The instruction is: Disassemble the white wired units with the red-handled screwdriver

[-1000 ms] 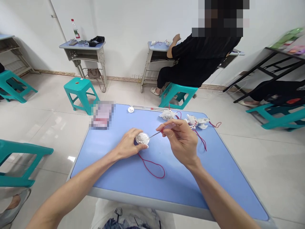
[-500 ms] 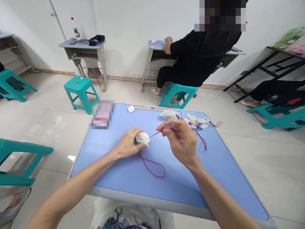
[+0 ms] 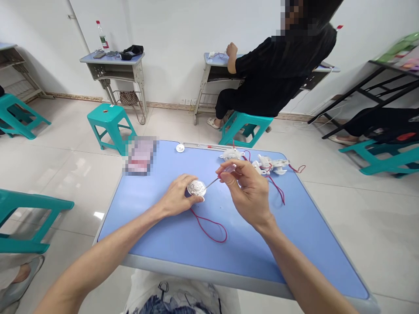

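My left hand (image 3: 181, 195) is closed around a small round white plastic piece (image 3: 197, 187) and steadies it low over the desk. A red cord loop (image 3: 225, 233) trails from beneath that hand onto the blue top. Between the thumb and fingers of my right hand (image 3: 249, 192) is a screwdriver (image 3: 228, 170) with a clear and red handle. Its thin metal shaft slants down to the left, and the tip meets the right edge of the white piece. Whether the tip sits in a screw is too small to tell.
White plastic assemblies with red cords (image 3: 271, 164) lie at the desk's back right. A small white disc (image 3: 180, 148) and a blurred pinkish object (image 3: 142, 156) lie at the back left. Beyond, a person in black (image 3: 278, 74) sits on a green stool (image 3: 245, 131).
My right hand has shifted slightly and the screwdriver stands a little steeper, its tip still at the white piece. My left hand holds its place. The seated person's hand has risen off their desk.
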A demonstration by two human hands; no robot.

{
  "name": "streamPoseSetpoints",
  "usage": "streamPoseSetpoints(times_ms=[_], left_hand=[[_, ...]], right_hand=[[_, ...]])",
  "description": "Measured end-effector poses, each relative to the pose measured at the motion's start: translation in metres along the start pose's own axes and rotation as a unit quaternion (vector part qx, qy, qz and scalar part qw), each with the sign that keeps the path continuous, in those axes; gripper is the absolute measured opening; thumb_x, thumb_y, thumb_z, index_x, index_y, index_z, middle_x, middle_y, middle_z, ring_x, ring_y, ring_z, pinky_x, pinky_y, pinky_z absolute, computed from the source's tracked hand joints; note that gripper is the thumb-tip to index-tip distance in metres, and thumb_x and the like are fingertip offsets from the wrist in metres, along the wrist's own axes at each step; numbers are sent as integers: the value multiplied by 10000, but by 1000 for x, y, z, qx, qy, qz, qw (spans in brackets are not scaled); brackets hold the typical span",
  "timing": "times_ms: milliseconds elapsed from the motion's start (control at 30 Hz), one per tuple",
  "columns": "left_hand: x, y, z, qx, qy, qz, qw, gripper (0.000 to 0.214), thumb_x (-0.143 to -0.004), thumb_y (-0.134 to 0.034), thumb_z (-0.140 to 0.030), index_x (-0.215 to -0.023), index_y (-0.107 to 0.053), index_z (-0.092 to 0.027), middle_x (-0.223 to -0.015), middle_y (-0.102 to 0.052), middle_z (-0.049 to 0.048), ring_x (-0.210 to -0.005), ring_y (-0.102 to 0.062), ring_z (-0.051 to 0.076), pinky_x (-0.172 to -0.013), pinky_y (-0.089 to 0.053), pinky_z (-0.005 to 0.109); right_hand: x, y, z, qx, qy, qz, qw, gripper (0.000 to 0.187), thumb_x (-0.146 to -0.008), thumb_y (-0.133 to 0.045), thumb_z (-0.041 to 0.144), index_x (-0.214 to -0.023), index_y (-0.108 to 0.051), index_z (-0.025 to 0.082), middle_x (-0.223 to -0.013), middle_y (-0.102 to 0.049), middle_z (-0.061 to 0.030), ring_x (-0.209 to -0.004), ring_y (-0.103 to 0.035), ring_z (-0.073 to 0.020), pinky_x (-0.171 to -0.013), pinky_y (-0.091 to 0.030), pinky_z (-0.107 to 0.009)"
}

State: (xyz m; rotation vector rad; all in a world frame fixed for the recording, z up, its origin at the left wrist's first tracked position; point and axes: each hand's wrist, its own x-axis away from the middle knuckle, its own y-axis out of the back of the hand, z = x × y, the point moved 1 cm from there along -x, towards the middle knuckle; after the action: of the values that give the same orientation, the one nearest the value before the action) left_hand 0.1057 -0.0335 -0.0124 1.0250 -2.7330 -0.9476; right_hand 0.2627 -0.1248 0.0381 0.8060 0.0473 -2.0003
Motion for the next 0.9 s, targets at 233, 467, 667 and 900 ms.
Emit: streamPoseSetpoints(times_ms=[233,467,667,900], left_hand=[[1,-1,-1,1,0,-4,1000,449,-736,-764,-262,-1141,-591,-173,-1137,-608,92,-1054,-571,260,-938,-449,391],[1,-1,1,-2,-7,-1,1000,443,-744,-754,-266,-1140,-584,-162,-1136,-608,97,-1048,-569,261,-940,-446,398],[1,1,2,5,-9,9,1000,438,-746,-747,-262,-1142,-584,-169,-1138,-613,95,-1053,-574,259,-946,-445,394],[0,3,3,20,-20,16,999,439,-744,-742,-244,-1148,-585,-177,-1143,-612,90,-1061,-575,256,-948,-443,391]], right_hand=[[4,-3,7,-16,-26,-16,999,105,-918,-579,265,-1020,-591,244,-889,-619,-12,-717,-622,-135,-648,-571,-315],[0,-3,13,80,39,-15,996,44,-921,-576,263,-908,-594,225,-817,-594,-4,-707,-598,-144,-639,-544,-310],[-6,-1,14,125,84,-43,988,65,-901,-598,198,-929,-647,230,-774,-627,4,-668,-609,-141,-642,-535,-293],[-8,1,13,152,110,-50,981,111,-914,-575,192,-916,-676,238,-710,-649,9,-629,-633,-146,-615,-522,-293]])
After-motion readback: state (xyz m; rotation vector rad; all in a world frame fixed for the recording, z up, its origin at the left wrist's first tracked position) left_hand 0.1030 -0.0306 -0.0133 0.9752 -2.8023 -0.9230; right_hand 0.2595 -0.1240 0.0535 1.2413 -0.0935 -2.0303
